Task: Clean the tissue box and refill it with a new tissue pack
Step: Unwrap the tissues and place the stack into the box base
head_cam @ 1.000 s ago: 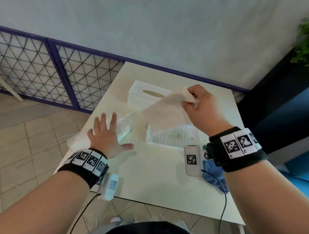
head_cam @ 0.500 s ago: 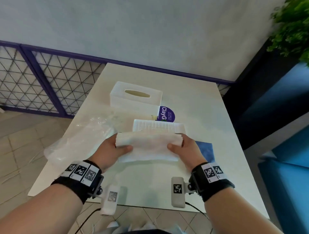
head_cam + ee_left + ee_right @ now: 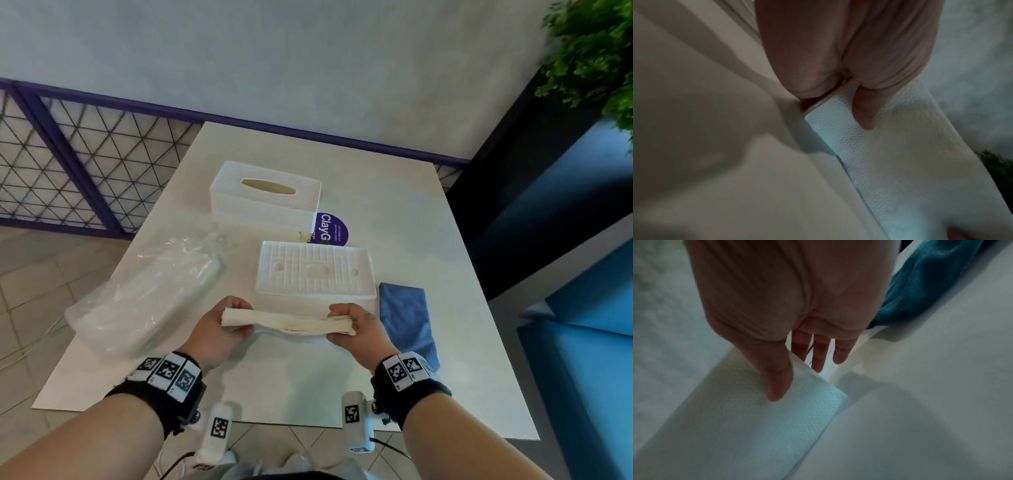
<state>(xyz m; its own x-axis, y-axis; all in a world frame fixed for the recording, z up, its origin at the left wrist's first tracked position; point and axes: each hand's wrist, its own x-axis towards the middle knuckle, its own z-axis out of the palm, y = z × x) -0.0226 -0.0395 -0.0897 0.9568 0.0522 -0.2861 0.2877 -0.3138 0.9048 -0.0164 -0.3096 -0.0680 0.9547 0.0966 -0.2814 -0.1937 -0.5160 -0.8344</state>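
Observation:
A white stack of tissues (image 3: 291,322) hangs level above the near part of the table, held at both ends. My left hand (image 3: 222,322) grips its left end, thumb under and fingers over. My right hand (image 3: 356,325) grips its right end. In the left wrist view my thumb lies on the embossed tissue stack (image 3: 890,154); in the right wrist view my thumb presses the tissue stack (image 3: 760,418) with fingers behind it. Just beyond lies the box's ribbed white base plate (image 3: 313,270). The white tissue box cover (image 3: 265,195), its oval slot up, stands farther back.
A crumpled clear plastic wrapper (image 3: 147,294) lies on the table's left side, reaching over the edge. A folded blue cloth (image 3: 409,318) lies right of my right hand. A purple round sticker (image 3: 332,229) is between cover and base. The white table (image 3: 308,387) shows a bare strip at its near edge.
A second ago my right hand alone held a tissue sheet up and the left hovered open. Both hands then took the stack by its ends; now it is edge-on and level.

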